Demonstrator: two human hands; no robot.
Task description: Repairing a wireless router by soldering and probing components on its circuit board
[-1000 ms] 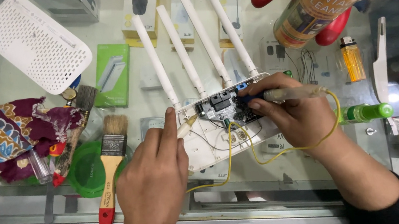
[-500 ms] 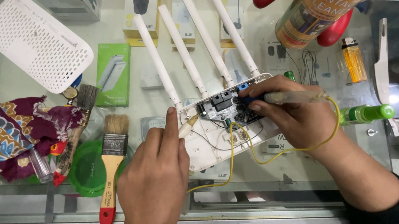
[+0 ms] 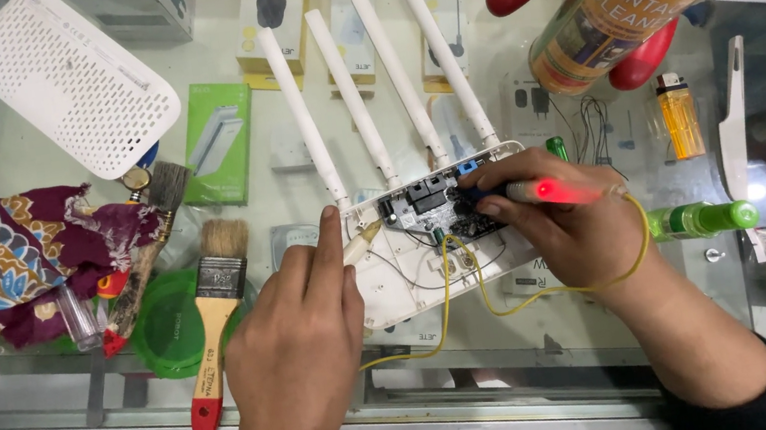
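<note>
The right hand [image 3: 567,228] pinches a lit probe [image 3: 557,191] onto the router board [image 3: 433,210] (tip seemingly hidden); the left hand [image 3: 297,349], fingers extended, braces the case; a slip could short neighbouring contacts.

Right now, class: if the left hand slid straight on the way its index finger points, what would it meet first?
The left hand points up toward the opened router; it would likely first meet the base of the leftmost white antenna, though depth is unclear.

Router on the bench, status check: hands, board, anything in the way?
Left hand steadying router. Right hand holds lit red probe on circuit board. Yellow wire loops across the case; nothing blocking.
</note>
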